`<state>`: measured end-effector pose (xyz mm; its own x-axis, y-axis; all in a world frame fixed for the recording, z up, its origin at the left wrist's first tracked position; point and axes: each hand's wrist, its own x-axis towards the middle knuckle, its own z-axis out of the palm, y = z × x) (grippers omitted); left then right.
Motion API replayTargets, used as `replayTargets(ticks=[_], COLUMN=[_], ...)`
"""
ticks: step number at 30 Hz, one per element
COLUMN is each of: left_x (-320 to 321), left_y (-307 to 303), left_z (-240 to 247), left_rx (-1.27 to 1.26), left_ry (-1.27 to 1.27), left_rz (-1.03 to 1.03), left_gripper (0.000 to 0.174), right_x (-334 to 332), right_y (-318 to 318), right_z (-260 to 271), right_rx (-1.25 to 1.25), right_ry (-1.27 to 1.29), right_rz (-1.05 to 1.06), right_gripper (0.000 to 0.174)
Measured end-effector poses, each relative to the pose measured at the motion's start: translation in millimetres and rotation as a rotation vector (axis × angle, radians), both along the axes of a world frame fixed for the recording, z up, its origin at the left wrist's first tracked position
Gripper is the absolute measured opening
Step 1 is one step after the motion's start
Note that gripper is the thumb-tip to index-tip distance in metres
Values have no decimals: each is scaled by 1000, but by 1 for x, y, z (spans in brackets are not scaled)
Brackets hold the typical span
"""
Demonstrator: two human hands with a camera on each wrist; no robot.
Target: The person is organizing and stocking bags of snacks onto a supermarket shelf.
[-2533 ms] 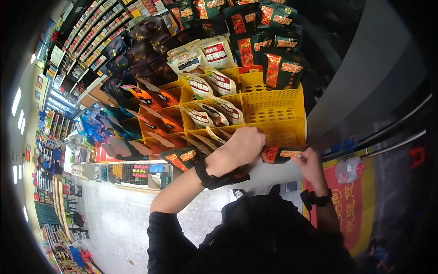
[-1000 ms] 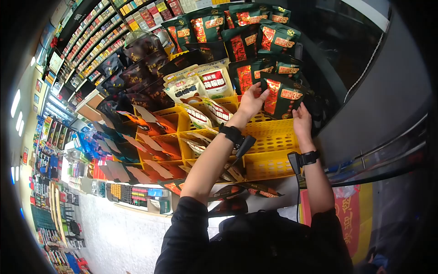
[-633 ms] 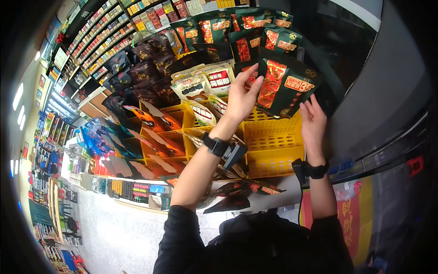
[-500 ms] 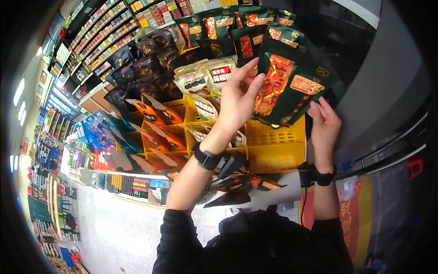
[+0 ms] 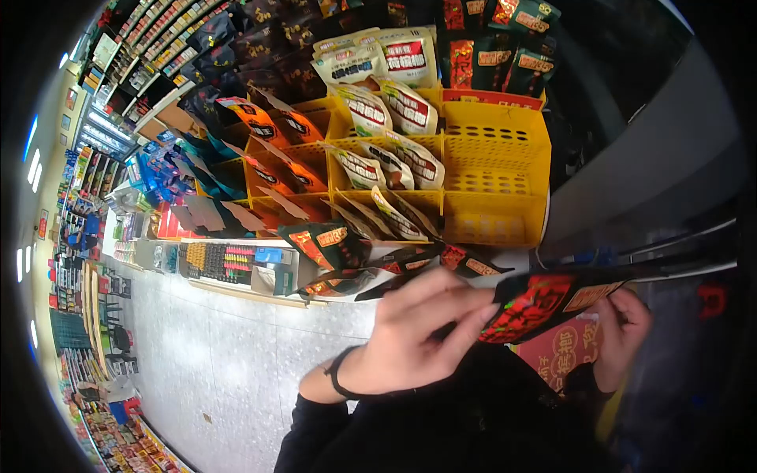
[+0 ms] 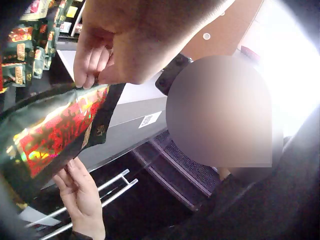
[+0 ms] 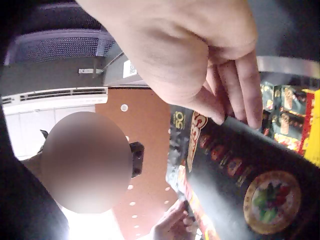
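Both hands hold a dark green snack pouch [image 5: 544, 303] with a shiny red panel, low in front of the torso in the head view. At its left edge, the left hand [image 5: 426, 331] pinches the pouch between thumb and fingers. The right hand [image 5: 623, 331] grips the opposite edge, partly hidden behind it. The left wrist view has the pouch [image 6: 60, 135] tilted, its red panel catching light. In the right wrist view, the thumb and fingers of the right hand [image 7: 200, 55] pinch the pouch's edge beside a round printed emblem.
A yellow perforated rack [image 5: 493, 158] holds white pouches [image 5: 363, 110] and orange pouches [image 5: 252, 118]. More dark green pouches [image 5: 473, 63] stand at its back right. Several others [image 5: 331, 244] hang along the front. A metal rail [image 5: 678, 252] runs at right.
The hands have brought the green pouch from the rack's back right down toward the body and tipped it flatter. Earlier, they were at the rack's front right edge. The head view has shifted.
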<state>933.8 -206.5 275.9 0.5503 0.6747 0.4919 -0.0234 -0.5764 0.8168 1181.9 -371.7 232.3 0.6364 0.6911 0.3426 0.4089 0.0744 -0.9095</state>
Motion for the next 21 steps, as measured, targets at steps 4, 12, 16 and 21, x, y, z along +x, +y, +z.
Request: replayTargets(ticks=[4,12,16,21], left_x=[-4,-10,-13,-14], left_y=[-26,-25,-26,-26], left_z=[-43,-126,-156,-174], left_rx=[-150,-137,5,53], left_ry=[157,416,578,731], left_rz=[-45,-20,59,84], left_gripper=[12,27,32,34], right_x=[13,7,-4,-5], right_y=[-25,-6,6,17], right_z=[-21,-103,-154,-198], right_rx=[-316,-560,-512,-466], right_ry=[-13,56,-39,-97], right_rz=[119,323,322,256], right_gripper=[14,25,25,25])
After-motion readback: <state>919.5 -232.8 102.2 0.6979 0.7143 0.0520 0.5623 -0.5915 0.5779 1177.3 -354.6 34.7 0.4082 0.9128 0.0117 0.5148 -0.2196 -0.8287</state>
